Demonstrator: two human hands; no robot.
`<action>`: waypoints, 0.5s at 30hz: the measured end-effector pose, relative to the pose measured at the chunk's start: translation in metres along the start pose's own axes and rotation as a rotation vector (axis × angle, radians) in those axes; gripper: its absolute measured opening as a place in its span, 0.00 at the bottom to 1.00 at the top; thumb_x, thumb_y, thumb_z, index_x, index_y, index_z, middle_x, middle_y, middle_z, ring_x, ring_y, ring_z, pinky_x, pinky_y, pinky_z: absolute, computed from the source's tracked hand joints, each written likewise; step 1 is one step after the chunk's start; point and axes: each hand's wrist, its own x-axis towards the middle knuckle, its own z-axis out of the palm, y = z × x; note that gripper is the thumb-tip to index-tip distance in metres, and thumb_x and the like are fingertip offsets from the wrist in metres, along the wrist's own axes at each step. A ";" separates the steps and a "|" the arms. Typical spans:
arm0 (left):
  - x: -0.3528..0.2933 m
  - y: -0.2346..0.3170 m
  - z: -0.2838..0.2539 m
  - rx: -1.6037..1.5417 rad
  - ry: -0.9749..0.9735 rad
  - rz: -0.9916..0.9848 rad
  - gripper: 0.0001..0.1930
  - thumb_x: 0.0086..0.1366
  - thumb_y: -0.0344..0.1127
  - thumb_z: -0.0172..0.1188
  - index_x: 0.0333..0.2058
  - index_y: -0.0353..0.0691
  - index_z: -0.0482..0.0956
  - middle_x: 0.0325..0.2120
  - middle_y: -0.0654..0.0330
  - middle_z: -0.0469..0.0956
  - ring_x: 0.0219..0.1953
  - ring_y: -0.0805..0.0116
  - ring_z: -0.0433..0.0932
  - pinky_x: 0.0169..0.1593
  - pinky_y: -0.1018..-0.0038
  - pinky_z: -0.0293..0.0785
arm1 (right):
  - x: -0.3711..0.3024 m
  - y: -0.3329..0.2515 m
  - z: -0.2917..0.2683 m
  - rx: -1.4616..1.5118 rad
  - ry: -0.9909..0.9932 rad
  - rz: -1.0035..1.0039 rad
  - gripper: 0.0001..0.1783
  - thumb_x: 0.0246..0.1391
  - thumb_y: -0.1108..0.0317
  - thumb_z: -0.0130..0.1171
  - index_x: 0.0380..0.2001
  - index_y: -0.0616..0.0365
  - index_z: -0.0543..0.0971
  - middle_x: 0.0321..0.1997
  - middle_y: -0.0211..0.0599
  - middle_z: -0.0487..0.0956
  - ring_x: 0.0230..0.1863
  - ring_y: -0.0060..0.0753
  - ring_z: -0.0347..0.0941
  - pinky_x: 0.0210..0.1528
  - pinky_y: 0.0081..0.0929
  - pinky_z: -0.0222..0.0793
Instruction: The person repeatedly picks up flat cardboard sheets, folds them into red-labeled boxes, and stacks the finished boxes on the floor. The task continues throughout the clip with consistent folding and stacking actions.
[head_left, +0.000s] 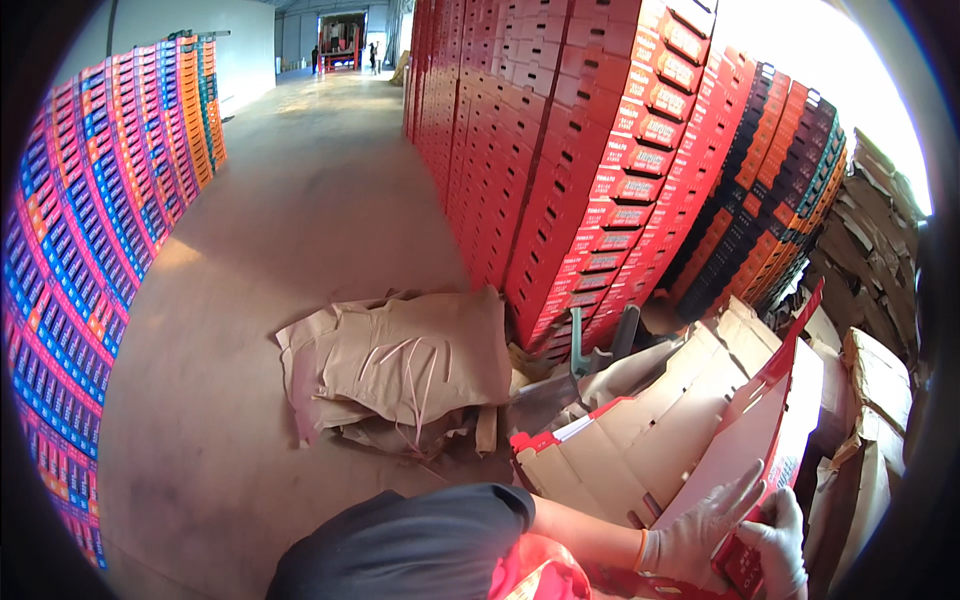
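Note:
At the lower right, my two hands in pale work gloves are at a red and white cardboard box blank point(745, 440), its long panel standing up at a slant. My left hand point(703, 525) lies along this panel with its fingers stretched out. Close beside it, my right hand point(782, 545) is closed over the blank's red end flap point(741, 565). Flat brown cardboard blanks point(640, 440) with red edges lie fanned out just left of the upright panel.
Crumpled brown paper wrapping point(410, 360) with loose strapping lies on the floor point(210, 400). Tall stacks of red boxes point(540, 170) rise ahead, with black and orange crates point(765, 190) behind. Colourful crates point(90, 220) line the left. Wrapped cardboard bundles point(870, 400) stand right.

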 end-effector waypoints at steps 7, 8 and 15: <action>0.001 0.005 -0.009 -0.259 -0.101 -0.226 0.62 0.33 0.51 0.77 0.63 0.31 0.52 0.59 0.41 0.56 0.66 0.42 0.51 0.70 0.58 0.47 | 0.035 -0.021 0.008 -0.324 -0.131 -0.167 0.09 0.31 0.78 0.50 0.22 0.57 0.68 0.18 0.36 0.68 0.22 0.39 0.67 0.26 0.32 0.63; 0.001 0.005 -0.010 -0.346 -0.127 -0.258 0.61 0.33 0.51 0.77 0.63 0.31 0.52 0.58 0.41 0.57 0.65 0.43 0.53 0.69 0.58 0.49 | 0.040 -0.019 0.012 -0.626 -0.164 -0.274 0.10 0.32 0.78 0.52 0.25 0.58 0.70 0.19 0.38 0.70 0.24 0.46 0.69 0.28 0.36 0.65; -0.019 -0.005 -0.024 -0.318 -0.284 -0.239 0.49 0.44 0.51 0.76 0.60 0.33 0.62 0.56 0.46 0.67 0.61 0.50 0.65 0.64 0.60 0.60 | 0.075 -0.023 0.060 -0.587 -0.221 -0.841 0.15 0.38 0.74 0.61 0.34 0.55 0.74 0.28 0.38 0.73 0.32 0.45 0.70 0.38 0.38 0.64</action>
